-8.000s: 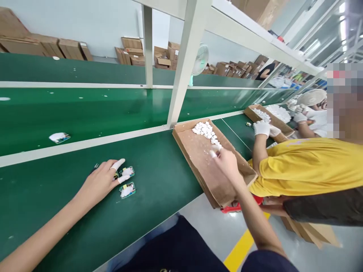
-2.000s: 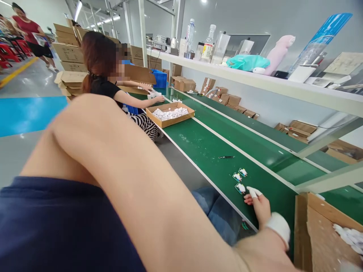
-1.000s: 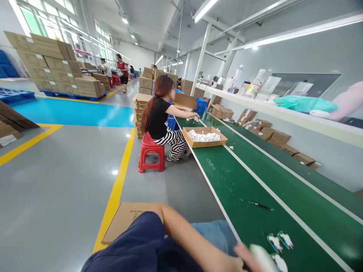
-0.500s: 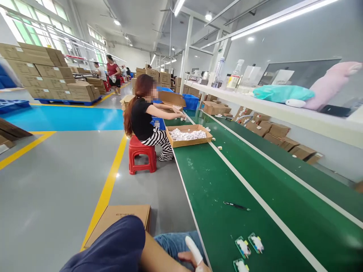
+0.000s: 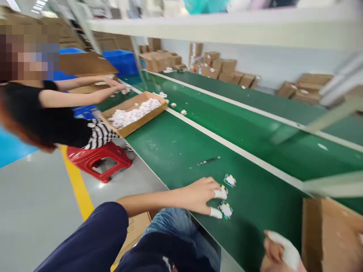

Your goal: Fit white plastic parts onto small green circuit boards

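Note:
My left hand (image 5: 200, 196) reaches over the green conveyor belt (image 5: 176, 151), thumb and index finger apart, both in white finger covers. Under and beside those fingertips lie small green circuit boards topped with white material: one board (image 5: 226, 209) beside the thumb, another (image 5: 224, 190) partly hidden by the index finger, a third (image 5: 230, 180) just beyond. My right hand (image 5: 279, 251) is at the lower right, fingers curled, with a white cover on one finger. Whether anything is inside it I cannot make out. A slim black pen-like tool (image 5: 209, 161) rests past my left hand.
A shallow cardboard tray (image 5: 144, 122) of small white pieces stands at the belt's near edge. Beside it a co-worker (image 5: 36, 113) sits on a red stool (image 5: 99, 160), arms over the belt. Close on my right is a cardboard box (image 5: 330, 234); a white shelf (image 5: 227, 32) runs above.
My view has swung right and down. My left hand has come up from beside my lap onto the belt by the circuit boards. My right hand has come into view.

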Motion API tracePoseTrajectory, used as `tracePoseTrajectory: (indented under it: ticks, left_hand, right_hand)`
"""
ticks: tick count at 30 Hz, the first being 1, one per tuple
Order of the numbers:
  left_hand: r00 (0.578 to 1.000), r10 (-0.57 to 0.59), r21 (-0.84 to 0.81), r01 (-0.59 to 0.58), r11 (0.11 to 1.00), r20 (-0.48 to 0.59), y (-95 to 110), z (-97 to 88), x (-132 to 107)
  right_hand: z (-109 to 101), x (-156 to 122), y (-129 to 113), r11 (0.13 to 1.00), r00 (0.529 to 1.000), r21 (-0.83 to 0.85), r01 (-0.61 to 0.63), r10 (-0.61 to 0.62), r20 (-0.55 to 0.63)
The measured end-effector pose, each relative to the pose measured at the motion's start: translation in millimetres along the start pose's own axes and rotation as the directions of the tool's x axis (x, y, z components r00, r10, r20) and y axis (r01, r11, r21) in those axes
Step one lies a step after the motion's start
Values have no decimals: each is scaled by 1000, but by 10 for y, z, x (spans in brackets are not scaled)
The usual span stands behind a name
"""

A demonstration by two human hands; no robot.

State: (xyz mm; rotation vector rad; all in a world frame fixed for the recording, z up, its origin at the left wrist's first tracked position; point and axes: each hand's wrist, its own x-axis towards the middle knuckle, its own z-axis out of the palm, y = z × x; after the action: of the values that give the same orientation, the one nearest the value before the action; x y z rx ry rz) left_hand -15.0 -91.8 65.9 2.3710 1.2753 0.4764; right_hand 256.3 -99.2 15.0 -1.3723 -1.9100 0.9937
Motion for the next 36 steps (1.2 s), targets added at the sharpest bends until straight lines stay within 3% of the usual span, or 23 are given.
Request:
tracePoseTrajectory:
  ticks: [2, 3, 6, 9, 13, 16, 20, 24, 32, 34, 36]
  left_hand:
    - [997, 31, 84, -37, 996, 66, -180, 76, 231]
    - [992, 61, 113, -73, 991, 111, -250, 118, 333]
    - [967, 162, 138, -191, 972, 199, -392, 225, 565]
    - [951, 232, 131, -262, 956, 207, -465, 321, 680]
    - [935, 300, 68, -317, 946, 191, -522, 460, 691]
    - [942, 302, 30, -309, 951, 146, -559, 539, 656]
    - [948, 302, -15, -302, 953, 103, -581, 577, 614]
    - [954, 287, -36, -284, 958, 85, -578, 579, 601]
    - [957, 275, -69, -270, 960, 89, -581, 590, 605]
    - [958, 275, -63, -270, 961, 85, -582, 601, 605]
    - [959, 273, -61, -268, 961, 80, -584, 615, 606]
  right_hand:
    - [48, 74, 78, 987, 969, -10, -160, 155, -192]
    - [84, 128, 103, 978, 951, -5, -210, 203, -233]
    - [208, 315, 124, 974, 973, 21, -227, 228, -29]
    - [294, 458, 78, 975, 966, -33, -221, 223, 132]
    - [319, 537, -11, 960, 943, -106, -258, 274, 188]
    - [317, 552, -49, 938, 907, -64, -340, 345, 239]
    - [311, 561, -65, 913, 883, -35, -407, 403, 241]
    - [283, 628, -81, 901, 840, -10, -435, 410, 355]
    - [310, 742, -233, 857, 837, -385, -341, 464, 291]
    - [357, 758, -317, 809, 838, -507, -299, 476, 265]
    - [427, 775, -405, 707, 844, -654, -268, 500, 194]
